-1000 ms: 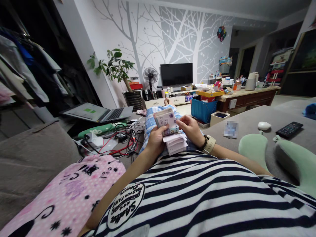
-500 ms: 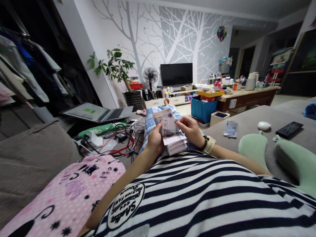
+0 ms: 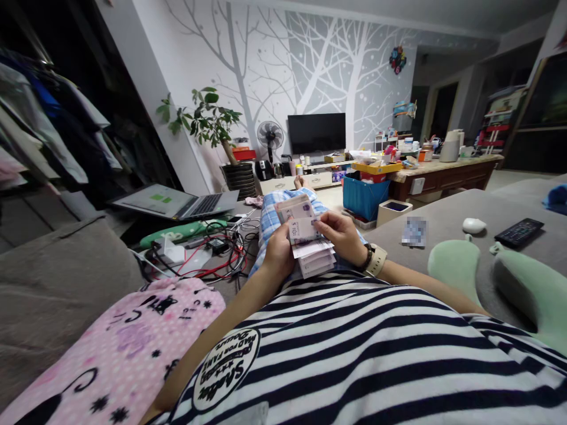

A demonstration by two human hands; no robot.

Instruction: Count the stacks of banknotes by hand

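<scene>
A stack of banknotes (image 3: 295, 207) is gripped in my left hand (image 3: 278, 251), thumb lying on the near side. Several notes are bent down over the lower side of the stack and fan out toward my striped shirt (image 3: 354, 342). My right hand (image 3: 343, 236) pinches the right edge of the top banknote (image 3: 302, 229), which shows a printed 5 and purple marks. Both hands are above my lap, over blue checked cloth (image 3: 269, 221). The fingers of my left hand behind the stack are hidden.
To the left are an open laptop (image 3: 172, 200), tangled cables (image 3: 234, 254) and a pink blanket (image 3: 128, 330). On the sofa at right lie a white mouse (image 3: 473, 225), a remote control (image 3: 519, 233) and a green neck pillow (image 3: 456, 262). A blue bin (image 3: 365, 198) stands farther off.
The top banknote has shifted slightly under my right hand's pinch, and its printed face now lies flatter across the stack. Both hands stay in nearly the same place.
</scene>
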